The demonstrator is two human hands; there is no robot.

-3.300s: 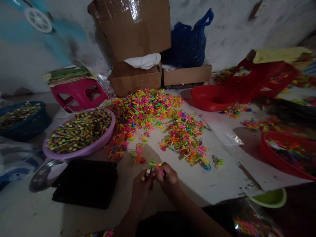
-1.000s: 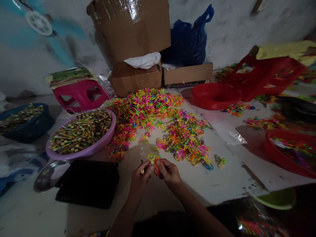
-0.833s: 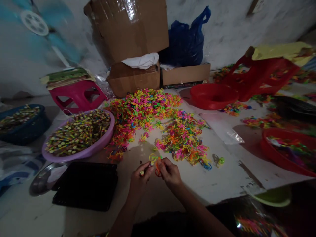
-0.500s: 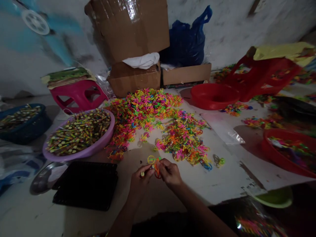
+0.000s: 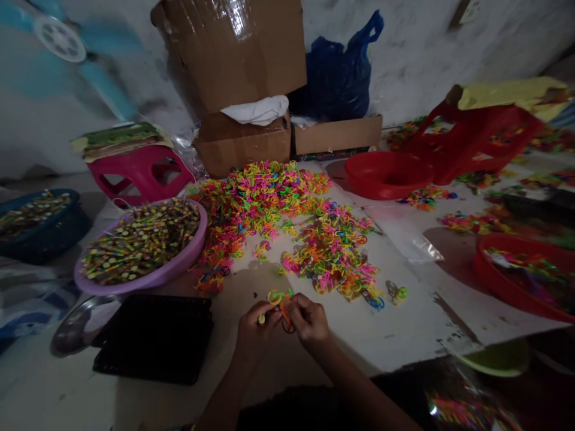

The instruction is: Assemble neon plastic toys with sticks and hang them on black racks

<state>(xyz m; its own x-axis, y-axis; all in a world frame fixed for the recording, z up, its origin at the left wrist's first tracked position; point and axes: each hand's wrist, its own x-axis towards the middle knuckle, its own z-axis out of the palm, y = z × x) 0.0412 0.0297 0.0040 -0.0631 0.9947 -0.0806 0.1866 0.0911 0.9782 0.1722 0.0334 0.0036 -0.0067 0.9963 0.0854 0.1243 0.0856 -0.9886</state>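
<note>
My left hand (image 5: 254, 330) is closed around a small stick-like piece with a pale yellow round end (image 5: 261, 319). In my right hand (image 5: 311, 322) the fingers pinch a small plastic toy bicycle (image 5: 284, 310), orange with a yellow ring on one side and a red wheel on the other. The fingertips of both hands nearly meet at the toy, and they partly hide how the stick and toy touch. Beyond the hands lies a big heap of similar bright plastic pieces (image 5: 269, 191), with a nearer pile (image 5: 335, 251) to the right.
Left stands a purple basin (image 5: 197, 239) full of small sticks, beside black trays (image 5: 153, 338) and a metal dish (image 5: 67, 338). Cardboard boxes (image 5: 233, 60) are stacked behind. Right are red basins (image 5: 389, 173) and a red stool (image 5: 476, 131). A lone yellow piece (image 5: 398, 293) lies on the surface.
The toy's yellow ring has tilted and dropped slightly between my hands. Both hands keep their hold and have barely moved; the view has shifted a little.
</note>
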